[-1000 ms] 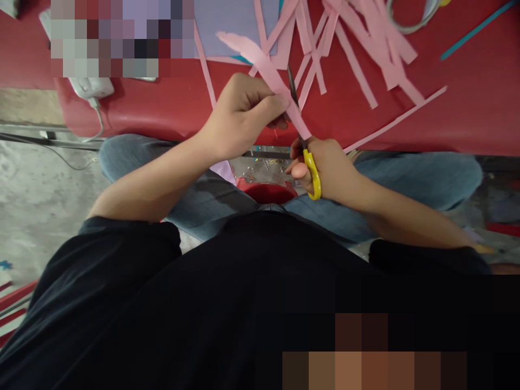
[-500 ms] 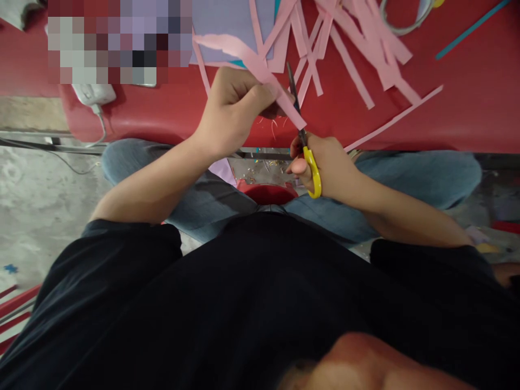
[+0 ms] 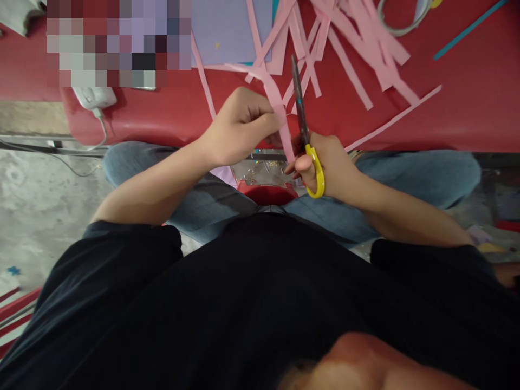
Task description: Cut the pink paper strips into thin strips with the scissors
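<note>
My left hand (image 3: 247, 127) pinches a pink paper strip (image 3: 273, 91) between thumb and fingers. The strip's far end reaches back over the table, and its near end hangs down close to my right fingers. Yellow-handled scissors (image 3: 317, 172) are in my right hand (image 3: 331, 162), my thumb through one loop. Their dark blades (image 3: 299, 97) point away from me, look closed, and lie just right of the strip. Whether the right fingertips touch the strip's lower end, I cannot tell.
Many cut pink strips (image 3: 357, 32) lie heaped on the red table (image 3: 467, 108). Behind my left hand are purple sheets (image 3: 227, 27). A tape roll (image 3: 402, 27) and a teal strip (image 3: 471, 30) lie at the far right. A white charger (image 3: 95, 96) with a cable sits left.
My left hand has come nearer to me, and the strip now hangs more upright, left of the blades instead of across them. The scissors blades have turned slightly more upright.
</note>
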The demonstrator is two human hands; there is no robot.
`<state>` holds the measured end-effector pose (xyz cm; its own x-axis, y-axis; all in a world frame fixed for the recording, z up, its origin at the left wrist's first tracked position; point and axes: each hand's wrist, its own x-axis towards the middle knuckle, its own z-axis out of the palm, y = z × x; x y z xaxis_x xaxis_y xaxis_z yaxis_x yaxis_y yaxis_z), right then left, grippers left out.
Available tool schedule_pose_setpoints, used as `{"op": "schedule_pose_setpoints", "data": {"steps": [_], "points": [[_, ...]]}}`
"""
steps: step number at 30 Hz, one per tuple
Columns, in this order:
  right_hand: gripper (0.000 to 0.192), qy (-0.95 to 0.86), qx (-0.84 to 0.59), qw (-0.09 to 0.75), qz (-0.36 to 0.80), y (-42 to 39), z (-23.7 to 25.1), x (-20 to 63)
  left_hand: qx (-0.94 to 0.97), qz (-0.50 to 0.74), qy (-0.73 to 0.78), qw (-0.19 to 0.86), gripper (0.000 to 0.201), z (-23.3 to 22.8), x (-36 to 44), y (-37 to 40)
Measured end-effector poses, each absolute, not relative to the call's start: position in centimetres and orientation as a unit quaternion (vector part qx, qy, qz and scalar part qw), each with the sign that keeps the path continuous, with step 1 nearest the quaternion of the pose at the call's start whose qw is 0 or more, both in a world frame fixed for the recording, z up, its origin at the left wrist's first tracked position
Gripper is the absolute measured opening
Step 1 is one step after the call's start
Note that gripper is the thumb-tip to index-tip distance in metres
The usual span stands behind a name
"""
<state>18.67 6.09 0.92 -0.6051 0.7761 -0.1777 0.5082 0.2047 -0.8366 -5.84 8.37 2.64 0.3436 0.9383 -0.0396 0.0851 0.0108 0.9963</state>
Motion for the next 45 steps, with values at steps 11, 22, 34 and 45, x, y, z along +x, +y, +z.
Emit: {"op": "schedule_pose_setpoints", "data": {"steps": [11,22,34,45], "points": [[0.069,-0.678,-0.374,0.269,0.573,6.2,-2.0,18.3,0.644,0.465,0.425,0.434,0.030,2.1,-6.1,8.5],[0.056,-0.475,-0.420,0.429,0.643,4.3,0.9,15.9,0.754,0.409,0.327,0.397,0.023,2.2,-6.6,8.1],[0.049,-0.443,-0.468,0.502,0.576,-0.5,-4.0,14.8,0.503,0.493,0.399,0.587,0.050,-0.3,-4.9,8.3],[0.043,-0.465,-0.465,0.475,0.585,-2.0,-5.6,13.4,0.484,0.558,0.416,0.530,0.043,0.4,-7.9,11.1]]}}
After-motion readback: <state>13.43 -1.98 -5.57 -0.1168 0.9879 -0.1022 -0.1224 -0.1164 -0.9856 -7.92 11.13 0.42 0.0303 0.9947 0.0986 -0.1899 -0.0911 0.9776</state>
